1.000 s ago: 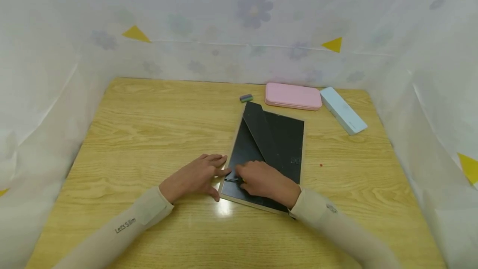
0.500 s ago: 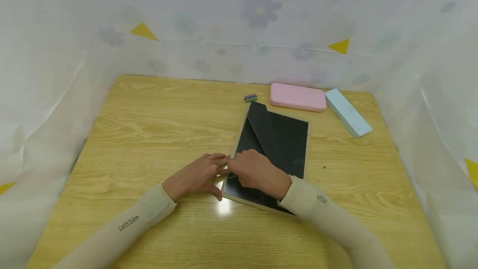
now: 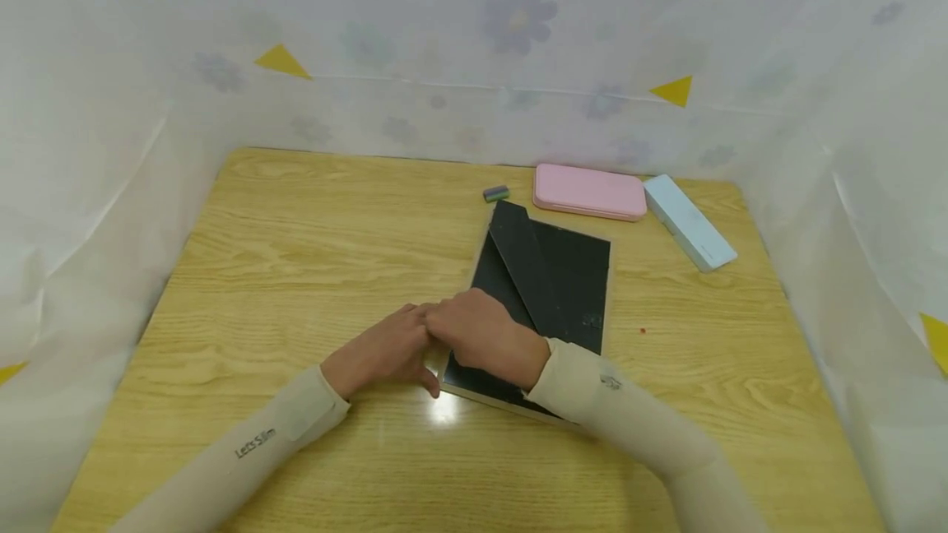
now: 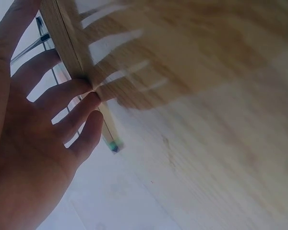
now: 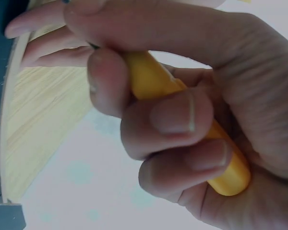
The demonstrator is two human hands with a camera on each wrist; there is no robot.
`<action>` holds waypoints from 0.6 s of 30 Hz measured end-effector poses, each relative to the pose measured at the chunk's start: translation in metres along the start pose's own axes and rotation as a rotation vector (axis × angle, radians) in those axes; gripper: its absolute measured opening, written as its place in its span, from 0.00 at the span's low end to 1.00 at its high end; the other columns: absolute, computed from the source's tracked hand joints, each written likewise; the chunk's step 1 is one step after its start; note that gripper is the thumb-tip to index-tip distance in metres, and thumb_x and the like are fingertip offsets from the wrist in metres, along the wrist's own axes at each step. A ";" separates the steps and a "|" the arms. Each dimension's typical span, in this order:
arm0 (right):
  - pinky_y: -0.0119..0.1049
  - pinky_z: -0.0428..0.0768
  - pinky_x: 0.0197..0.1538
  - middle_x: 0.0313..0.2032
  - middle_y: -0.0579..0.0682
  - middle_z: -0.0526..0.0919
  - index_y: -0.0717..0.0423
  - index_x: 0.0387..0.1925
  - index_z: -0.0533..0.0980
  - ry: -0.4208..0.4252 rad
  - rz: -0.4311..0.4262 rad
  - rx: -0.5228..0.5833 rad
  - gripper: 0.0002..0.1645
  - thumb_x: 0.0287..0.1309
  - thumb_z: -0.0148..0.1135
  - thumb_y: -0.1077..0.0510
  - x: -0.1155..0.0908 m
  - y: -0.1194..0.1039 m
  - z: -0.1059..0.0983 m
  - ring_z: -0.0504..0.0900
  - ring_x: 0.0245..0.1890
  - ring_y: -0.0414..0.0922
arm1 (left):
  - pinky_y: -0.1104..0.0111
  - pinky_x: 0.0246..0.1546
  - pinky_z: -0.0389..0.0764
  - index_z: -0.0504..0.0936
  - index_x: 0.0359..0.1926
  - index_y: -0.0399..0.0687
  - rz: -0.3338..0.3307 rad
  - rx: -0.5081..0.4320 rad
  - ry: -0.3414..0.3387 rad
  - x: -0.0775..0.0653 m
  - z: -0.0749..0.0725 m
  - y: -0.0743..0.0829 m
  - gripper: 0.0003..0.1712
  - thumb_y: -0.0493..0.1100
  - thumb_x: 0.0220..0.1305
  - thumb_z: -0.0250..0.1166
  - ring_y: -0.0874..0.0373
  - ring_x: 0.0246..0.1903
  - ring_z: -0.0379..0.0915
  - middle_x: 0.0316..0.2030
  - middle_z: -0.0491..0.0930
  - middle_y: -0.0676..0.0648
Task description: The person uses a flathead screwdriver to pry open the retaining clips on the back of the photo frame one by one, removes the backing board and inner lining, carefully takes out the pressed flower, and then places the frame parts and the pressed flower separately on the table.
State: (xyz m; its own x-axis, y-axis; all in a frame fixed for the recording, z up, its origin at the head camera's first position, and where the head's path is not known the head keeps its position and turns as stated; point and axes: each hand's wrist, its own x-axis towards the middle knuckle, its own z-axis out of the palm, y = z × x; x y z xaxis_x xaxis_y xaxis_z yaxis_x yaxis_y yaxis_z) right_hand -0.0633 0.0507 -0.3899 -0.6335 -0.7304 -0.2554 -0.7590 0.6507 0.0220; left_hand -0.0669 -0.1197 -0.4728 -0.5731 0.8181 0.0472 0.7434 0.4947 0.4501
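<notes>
A picture frame (image 3: 581, 278) lies face down, its black back up and its easel leg (image 3: 527, 266) slanting across it. My left hand (image 3: 378, 352) rests against the frame's left edge; the left wrist view shows its fingertips touching the wooden side (image 4: 69, 43), fingers spread. My right hand (image 3: 481, 336) grips the yellow handle of a screwdriver (image 5: 230, 170), fingers curled round it. In the left wrist view a thin metal shaft (image 4: 32, 48) shows beside the frame edge. From the head view the right hand covers the screwdriver and overlaps the left fingers.
Behind the frame lie a small striped eraser-like block (image 3: 496, 193), a pink case (image 3: 589, 192) and a light blue box (image 3: 689, 222). A tiny red speck (image 3: 643, 331) is on the wooden table (image 3: 311, 237) to the right. White flowered sheeting (image 3: 415, 39) surrounds the table.
My right hand has moved left across the frame's back to its left edge, up against the left fingers. The left hand stays in place on the frame's side.
</notes>
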 end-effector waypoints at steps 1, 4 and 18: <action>0.32 0.70 0.23 0.23 0.44 0.81 0.45 0.27 0.78 0.006 -0.001 0.000 0.10 0.55 0.72 0.62 0.001 -0.001 -0.001 0.69 0.17 0.40 | 0.56 0.56 0.73 0.84 0.52 0.46 0.002 0.006 0.006 0.000 0.000 0.000 0.46 0.63 0.30 0.84 0.54 0.55 0.73 0.55 0.80 0.48; 0.34 0.76 0.25 0.25 0.44 0.83 0.46 0.28 0.80 0.019 -0.003 -0.003 0.09 0.55 0.73 0.61 0.003 -0.004 -0.003 0.74 0.19 0.41 | 0.57 0.55 0.73 0.83 0.51 0.48 0.000 -0.001 0.007 0.000 0.000 0.001 0.44 0.62 0.29 0.85 0.57 0.50 0.74 0.50 0.80 0.51; 0.33 0.71 0.24 0.26 0.46 0.79 0.48 0.47 0.83 -0.180 0.124 0.097 0.11 0.63 0.68 0.58 -0.013 0.015 0.004 0.74 0.22 0.41 | 0.50 0.62 0.69 0.82 0.61 0.48 -0.012 0.049 -0.079 0.001 -0.003 0.004 0.49 0.65 0.37 0.81 0.47 0.68 0.63 0.68 0.71 0.43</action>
State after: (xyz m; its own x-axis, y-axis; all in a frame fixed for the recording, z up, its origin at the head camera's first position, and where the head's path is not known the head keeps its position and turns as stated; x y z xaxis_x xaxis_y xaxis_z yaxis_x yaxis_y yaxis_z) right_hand -0.0656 0.0704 -0.3903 -0.6774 -0.6004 -0.4250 -0.6535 0.7565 -0.0272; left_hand -0.0657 -0.1178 -0.4689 -0.5546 0.8316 -0.0289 0.7539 0.5168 0.4056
